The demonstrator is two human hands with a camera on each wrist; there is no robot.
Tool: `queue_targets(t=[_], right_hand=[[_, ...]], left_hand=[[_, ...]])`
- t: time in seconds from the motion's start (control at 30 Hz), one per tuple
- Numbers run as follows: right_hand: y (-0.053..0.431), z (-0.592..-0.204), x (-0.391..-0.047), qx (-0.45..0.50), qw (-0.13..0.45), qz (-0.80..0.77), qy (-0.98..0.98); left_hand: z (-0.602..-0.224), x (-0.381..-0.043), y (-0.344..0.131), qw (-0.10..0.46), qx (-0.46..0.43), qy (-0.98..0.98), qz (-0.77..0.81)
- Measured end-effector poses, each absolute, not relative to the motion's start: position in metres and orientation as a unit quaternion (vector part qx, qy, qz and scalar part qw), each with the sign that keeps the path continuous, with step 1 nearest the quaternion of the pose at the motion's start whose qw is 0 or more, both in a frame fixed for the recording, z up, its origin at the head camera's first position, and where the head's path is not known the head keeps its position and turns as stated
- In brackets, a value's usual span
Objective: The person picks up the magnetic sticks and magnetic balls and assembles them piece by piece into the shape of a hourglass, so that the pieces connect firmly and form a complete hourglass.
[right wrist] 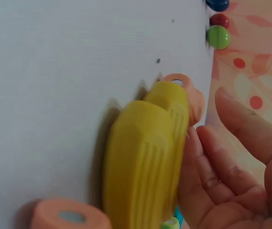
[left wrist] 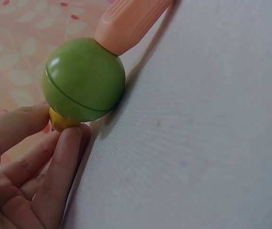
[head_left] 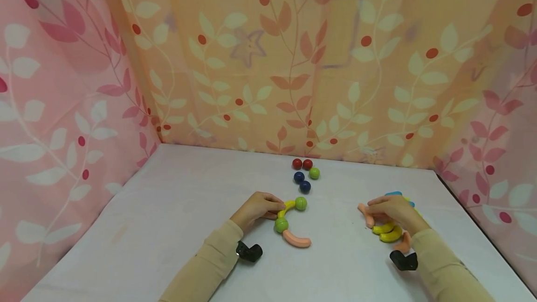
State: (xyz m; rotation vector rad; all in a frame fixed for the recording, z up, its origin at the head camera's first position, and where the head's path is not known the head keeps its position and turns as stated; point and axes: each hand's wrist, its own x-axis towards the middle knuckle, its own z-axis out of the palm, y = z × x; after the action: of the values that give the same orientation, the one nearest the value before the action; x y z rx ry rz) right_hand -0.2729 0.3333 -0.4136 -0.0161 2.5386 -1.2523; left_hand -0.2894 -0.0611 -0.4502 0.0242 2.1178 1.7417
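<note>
My left hand (head_left: 260, 207) pinches a curved yellow stick (head_left: 287, 208) between thumb and fingers. That stick runs between two green balls, a far one (head_left: 300, 203) and a near one (head_left: 281, 224). From the near ball, large in the left wrist view (left wrist: 84, 78), a curved peach stick (head_left: 297, 239) extends right along the table. My right hand (head_left: 396, 209) hovers over a group of loose sticks, thumb apart from its fingers. Its fingertips are close to a peach stick (head_left: 367, 215); contact is unclear. Two yellow sticks (right wrist: 138, 162) lie side by side by the palm.
Beyond the hands sit two red balls (head_left: 307, 164), a green ball (head_left: 314, 173) and two dark blue balls (head_left: 305, 186). Blue pieces (head_left: 393, 193) show behind the right hand, and another peach stick (head_left: 403, 243) lies near that wrist. Patterned cloth (head_left: 293, 59) walls the white table (head_left: 189, 176).
</note>
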Motion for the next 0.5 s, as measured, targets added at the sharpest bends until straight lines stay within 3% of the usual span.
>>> queue_targets(t=[0.03, 0.5], right_hand=[[0.328, -0.406, -0.267, 0.082, 0.169, -0.439, 0.879], [0.277, -0.402, -0.276, 0.128, 0.154, -0.389, 0.899]], left_hand=[[-0.45, -0.289, -0.061, 0.199, 0.009, 0.757, 0.622], [-0.449, -0.289, -0.061, 0.19, 0.005, 0.751, 0.632]])
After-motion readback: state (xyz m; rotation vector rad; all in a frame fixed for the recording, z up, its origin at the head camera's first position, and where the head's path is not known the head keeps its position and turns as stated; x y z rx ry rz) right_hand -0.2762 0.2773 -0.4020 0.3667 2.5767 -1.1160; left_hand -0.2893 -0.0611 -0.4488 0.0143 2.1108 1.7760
